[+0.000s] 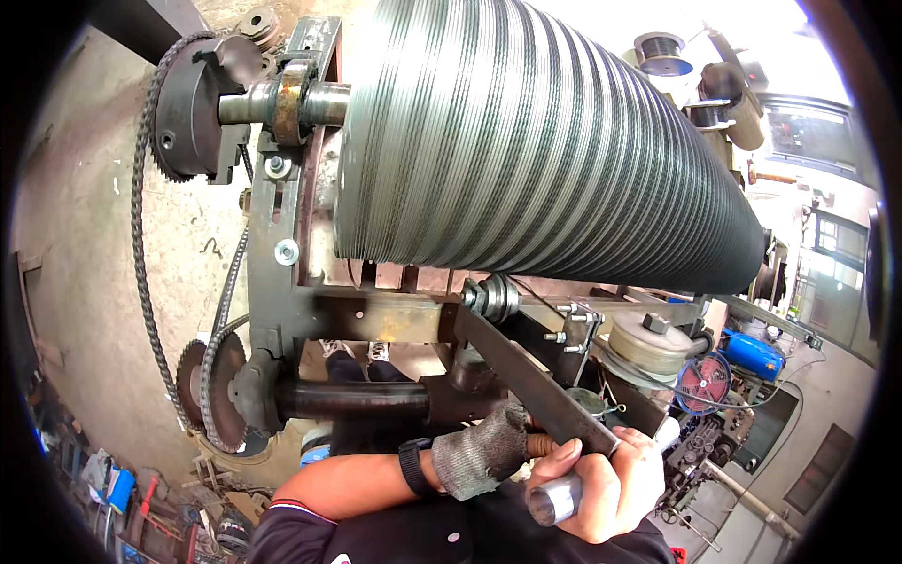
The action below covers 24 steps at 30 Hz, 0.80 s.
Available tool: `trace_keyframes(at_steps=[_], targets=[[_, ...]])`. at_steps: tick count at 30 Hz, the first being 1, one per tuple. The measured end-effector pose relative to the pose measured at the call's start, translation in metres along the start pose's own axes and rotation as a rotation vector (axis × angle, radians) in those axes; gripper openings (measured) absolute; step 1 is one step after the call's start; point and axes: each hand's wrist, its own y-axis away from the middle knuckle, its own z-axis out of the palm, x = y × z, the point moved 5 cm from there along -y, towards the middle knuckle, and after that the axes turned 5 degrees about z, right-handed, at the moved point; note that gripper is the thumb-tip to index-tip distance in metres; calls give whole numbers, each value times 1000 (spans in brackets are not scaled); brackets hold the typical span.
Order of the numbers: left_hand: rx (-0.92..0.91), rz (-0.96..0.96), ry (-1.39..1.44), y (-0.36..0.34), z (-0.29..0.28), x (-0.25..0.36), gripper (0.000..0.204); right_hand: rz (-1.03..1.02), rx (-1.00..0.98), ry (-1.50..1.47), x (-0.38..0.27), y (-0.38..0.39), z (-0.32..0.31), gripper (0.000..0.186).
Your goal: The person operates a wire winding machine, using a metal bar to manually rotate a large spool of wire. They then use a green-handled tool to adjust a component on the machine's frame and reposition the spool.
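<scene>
The right hand is clamped round a rod; the gloved left hand, just beside it, is at a bar, its grip unclear. A drum lies beyond both.

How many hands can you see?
2. The left hand, in a grey glove, is beside the flat metal bar; the bare right hand grips a silvery rod. No other hands show.
</scene>
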Motion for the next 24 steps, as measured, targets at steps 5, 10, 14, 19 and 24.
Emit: trace_keyframes(at_steps=[5, 10, 14, 19, 24], targets=[[1, 11, -1, -5, -1, -4, 33, 47, -87, 31, 0, -2, -2, 15], [28, 37, -31, -3, -6, -1, 34, 86, -120, 80, -8, -1, 1, 16], [-13, 127, -70, -10, -13, -9, 29, 160, -144, 106, -20, -1, 3, 15], [-89, 188, -9, -8, 2, -7, 31, 63, -29, -60, -12, -5, 6, 24], [-124, 189, 9, -3, -7, -6, 35, 50, 38, -34, -12, -2, 7, 27]])
